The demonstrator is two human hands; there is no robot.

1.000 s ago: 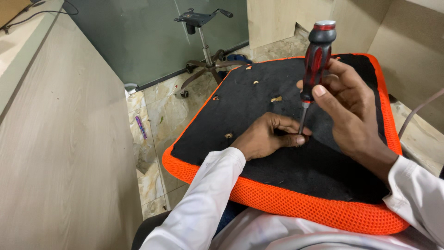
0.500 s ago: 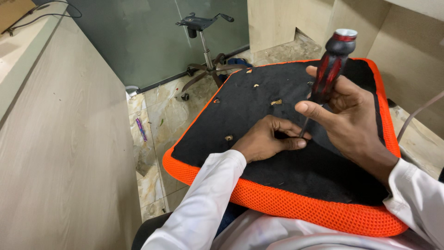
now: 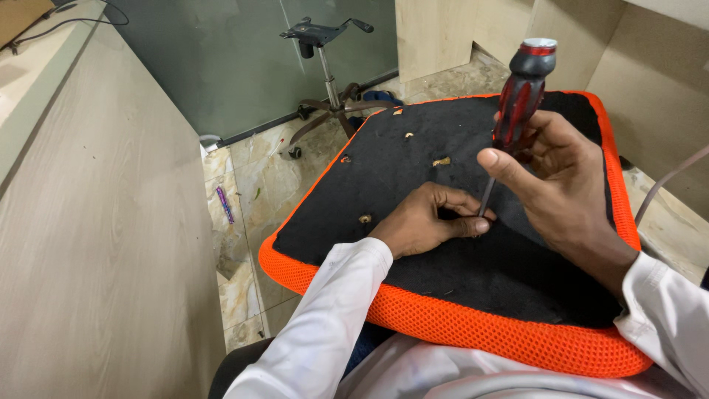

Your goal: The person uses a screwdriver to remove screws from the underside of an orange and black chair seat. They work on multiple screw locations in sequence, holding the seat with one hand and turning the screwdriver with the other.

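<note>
An upturned chair seat (image 3: 473, 325) rests across my lap, black fabric underside up, with an orange mesh rim. My right hand (image 3: 561, 188) grips a red and black screwdriver (image 3: 521, 92), held nearly upright with its metal tip down on the black fabric. My left hand (image 3: 428, 218) lies on the seat with thumb and fingers pinched around the tip of the screwdriver. What sits under the tip is hidden by my fingers. Small brass-coloured screw holes (image 3: 365, 219) dot the black underside.
A chair base with gas lift and mounting plate (image 3: 325, 70) stands on the marble floor by a glass wall. A light wooden desk panel (image 3: 96, 222) fills the left. A purple pen-like thing (image 3: 224, 203) lies on the floor. A grey cable (image 3: 668, 181) hangs at right.
The screwdriver handle tilted right and then swung back nearer upright, my right hand shifting its grip. My left hand has stayed pinched at the tip.
</note>
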